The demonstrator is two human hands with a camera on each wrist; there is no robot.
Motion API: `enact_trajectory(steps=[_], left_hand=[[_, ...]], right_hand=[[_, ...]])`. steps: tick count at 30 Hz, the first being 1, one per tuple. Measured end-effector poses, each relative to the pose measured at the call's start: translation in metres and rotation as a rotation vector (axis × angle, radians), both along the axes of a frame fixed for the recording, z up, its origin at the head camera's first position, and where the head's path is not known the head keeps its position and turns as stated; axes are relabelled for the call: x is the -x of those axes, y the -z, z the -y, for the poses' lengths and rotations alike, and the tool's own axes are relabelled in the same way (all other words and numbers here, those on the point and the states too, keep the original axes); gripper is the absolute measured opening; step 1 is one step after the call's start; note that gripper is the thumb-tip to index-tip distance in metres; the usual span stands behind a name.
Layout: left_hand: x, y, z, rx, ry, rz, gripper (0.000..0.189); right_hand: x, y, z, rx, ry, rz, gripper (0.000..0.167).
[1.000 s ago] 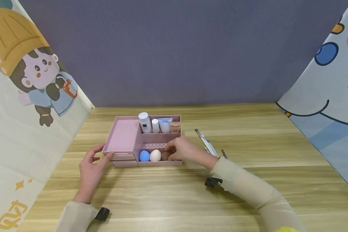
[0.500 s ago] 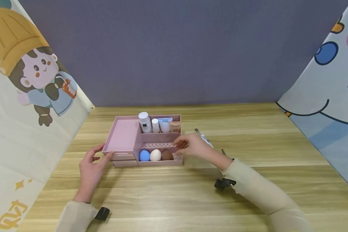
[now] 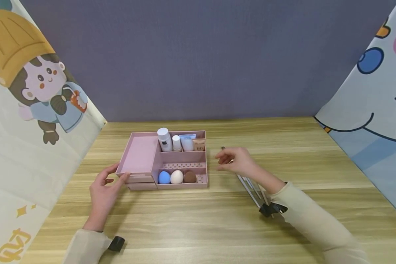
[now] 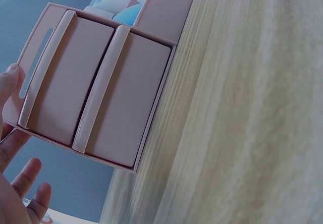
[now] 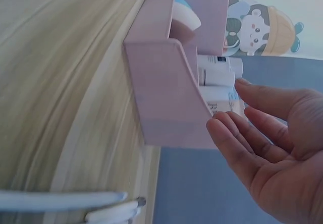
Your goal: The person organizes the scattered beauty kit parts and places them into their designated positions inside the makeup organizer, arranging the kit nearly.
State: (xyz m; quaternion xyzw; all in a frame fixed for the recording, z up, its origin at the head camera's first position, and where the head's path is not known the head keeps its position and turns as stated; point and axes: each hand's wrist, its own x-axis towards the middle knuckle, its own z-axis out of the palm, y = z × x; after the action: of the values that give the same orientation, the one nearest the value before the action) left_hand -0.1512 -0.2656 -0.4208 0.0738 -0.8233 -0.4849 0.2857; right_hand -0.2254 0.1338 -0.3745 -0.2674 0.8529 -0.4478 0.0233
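In the head view, a pink desk organizer (image 3: 140, 152) stands on the wooden table. My left hand (image 3: 105, 192) holds its front left corner, thumb at the front and fingers at the side; the left wrist view shows two drawers (image 4: 133, 98) there. The front compartment holds a blue makeup sponge (image 3: 164, 177), a white one (image 3: 176, 176) and a brown one (image 3: 189, 177). My right hand (image 3: 239, 161) hovers to the organizer's right, fingers loosely bent and holding nothing. Makeup brushes (image 3: 249, 187) lie beneath it, partly hidden by the hand and forearm.
The organizer's back compartment holds a white bottle (image 3: 165, 140), a smaller white-capped bottle (image 3: 176, 143), a pale blue tube (image 3: 187, 142) and a tan tube (image 3: 199, 145). A grey-blue panel (image 3: 198, 62) rises behind the table (image 3: 171, 223), with printed panels at both sides.
My right hand has let go of the brown sponge, leaving it in the front compartment, and moved right, over the brushes. The left hand stays at the organizer's corner.
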Motion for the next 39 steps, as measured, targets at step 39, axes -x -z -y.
enact_trajectory(steps=[39], left_hand=[[-0.004, -0.005, -0.002, -0.012, -0.004, -0.006, 0.036]], right_hand=[[-0.009, 0.024, -0.103, -0.087, 0.118, 0.216, 0.037]])
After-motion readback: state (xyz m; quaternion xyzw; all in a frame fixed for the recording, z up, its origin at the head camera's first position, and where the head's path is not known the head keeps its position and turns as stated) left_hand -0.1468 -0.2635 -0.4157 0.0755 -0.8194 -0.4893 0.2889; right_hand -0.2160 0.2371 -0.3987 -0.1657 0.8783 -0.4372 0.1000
